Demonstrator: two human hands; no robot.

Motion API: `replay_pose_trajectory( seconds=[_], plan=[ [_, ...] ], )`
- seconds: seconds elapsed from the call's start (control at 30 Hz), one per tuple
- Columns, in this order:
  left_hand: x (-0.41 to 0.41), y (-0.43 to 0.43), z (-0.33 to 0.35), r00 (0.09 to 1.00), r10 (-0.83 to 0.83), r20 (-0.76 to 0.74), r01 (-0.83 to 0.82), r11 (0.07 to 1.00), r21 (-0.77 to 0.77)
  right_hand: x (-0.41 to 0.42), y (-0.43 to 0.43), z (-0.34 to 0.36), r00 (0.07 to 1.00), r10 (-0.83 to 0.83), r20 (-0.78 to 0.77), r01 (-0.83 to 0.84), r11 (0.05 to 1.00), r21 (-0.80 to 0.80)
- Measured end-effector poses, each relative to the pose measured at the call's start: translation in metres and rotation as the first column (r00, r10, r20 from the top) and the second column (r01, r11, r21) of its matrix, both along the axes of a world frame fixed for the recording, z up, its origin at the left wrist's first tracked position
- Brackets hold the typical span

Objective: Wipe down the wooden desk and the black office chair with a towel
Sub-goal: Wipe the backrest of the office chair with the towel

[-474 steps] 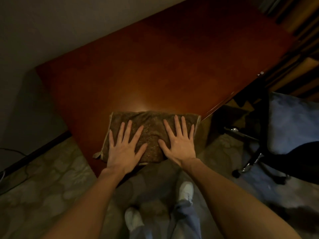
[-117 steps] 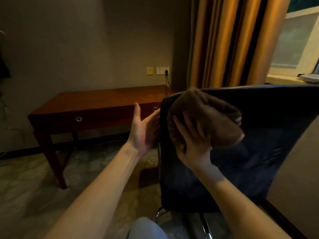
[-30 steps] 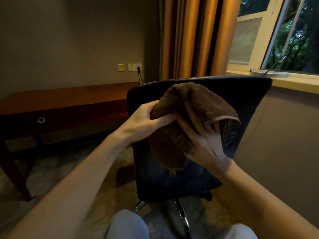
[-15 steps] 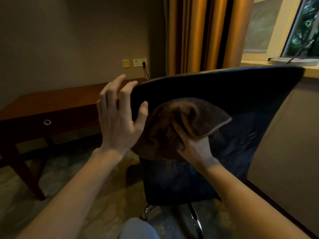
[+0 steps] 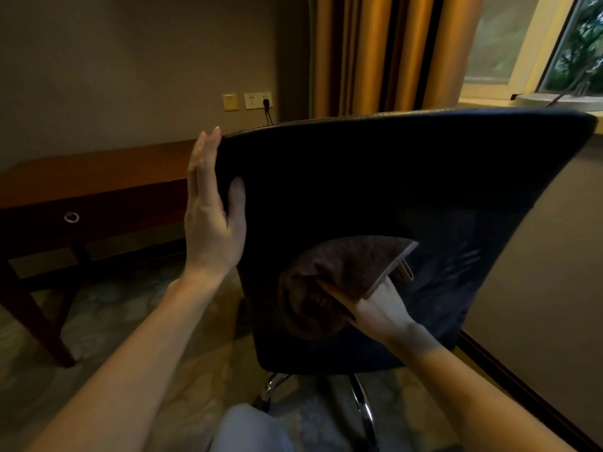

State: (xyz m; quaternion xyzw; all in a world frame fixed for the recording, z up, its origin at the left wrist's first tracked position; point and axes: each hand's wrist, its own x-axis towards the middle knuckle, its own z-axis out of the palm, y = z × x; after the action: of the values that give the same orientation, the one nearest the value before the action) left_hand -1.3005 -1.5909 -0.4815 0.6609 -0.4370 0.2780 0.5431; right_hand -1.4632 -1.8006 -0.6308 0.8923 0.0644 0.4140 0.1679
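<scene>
Clutching nubby bunched towel (image 5: 339, 272), right hand (image 5: 380, 308) presses smooth chair (image 5: 408, 177); left hand (image 5: 212, 223) braces it, fingers (image 5: 204, 164) straight.

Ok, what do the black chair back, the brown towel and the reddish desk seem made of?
Black chair back: leather or vinyl, probably; smooth, faint sheen.
Brown towel: terry-like cloth, matte, nubby pile, paler hemmed edge.
Reddish desk: polished wood or veneer; glossy top.

Patterned carpet (image 5: 114, 314) under desk (image 5: 98, 171) and chair (image 5: 391, 190)
</scene>
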Motion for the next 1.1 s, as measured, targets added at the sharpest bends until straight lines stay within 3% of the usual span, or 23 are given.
replay_pose_trajectory(
  seconds=[0.2,0.3,0.43,0.53,0.67,0.73,0.8,0.87,1.0,1.1],
  plan=[
    [0.002,-0.001,0.002,0.999,-0.003,-0.032,0.002,0.999,-0.034,-0.036,-0.001,0.055,0.97,-0.059,0.236,0.055,0.998,0.023],
    [-0.011,-0.011,0.004,0.987,0.153,-0.044,-0.155,0.988,-0.027,-0.046,-0.006,0.093,0.945,-0.095,0.314,0.086,0.995,0.042],
    [-0.035,-0.029,0.014,0.922,0.319,0.22,-0.35,0.93,0.115,-0.048,-0.028,0.11,0.915,-0.218,0.34,0.156,0.967,0.199],
    [-0.034,-0.04,0.022,0.894,0.343,0.288,-0.399,0.902,0.165,-0.046,-0.048,0.076,0.945,-0.189,0.266,0.13,0.966,0.223],
    [-0.022,-0.037,0.019,0.882,0.37,0.291,-0.431,0.883,0.184,-0.044,-0.04,0.017,0.993,-0.12,0.019,0.107,0.935,0.339],
    [-0.017,-0.035,0.017,0.866,0.39,0.311,-0.455,0.874,0.172,-0.051,-0.039,0.01,0.985,-0.11,-0.132,0.14,0.959,0.246],
    [-0.011,-0.034,0.015,0.858,0.41,0.311,-0.471,0.868,0.156,-0.063,-0.044,0.012,0.976,-0.118,-0.182,0.139,0.985,0.104],
    [-0.006,-0.032,0.015,0.876,0.4,0.269,-0.446,0.885,0.136,-0.075,-0.047,0.016,0.986,-0.114,-0.124,0.125,0.989,0.078],
    [-0.009,-0.031,0.017,0.887,0.418,0.199,-0.438,0.896,0.069,-0.105,-0.046,0.03,0.974,-0.163,0.159,0.118,0.958,0.263],
    [-0.028,-0.04,0.025,0.866,0.37,0.335,-0.408,0.912,0.047,-0.127,-0.051,0.05,0.871,-0.292,0.396,0.063,0.864,0.5]
  ],
)
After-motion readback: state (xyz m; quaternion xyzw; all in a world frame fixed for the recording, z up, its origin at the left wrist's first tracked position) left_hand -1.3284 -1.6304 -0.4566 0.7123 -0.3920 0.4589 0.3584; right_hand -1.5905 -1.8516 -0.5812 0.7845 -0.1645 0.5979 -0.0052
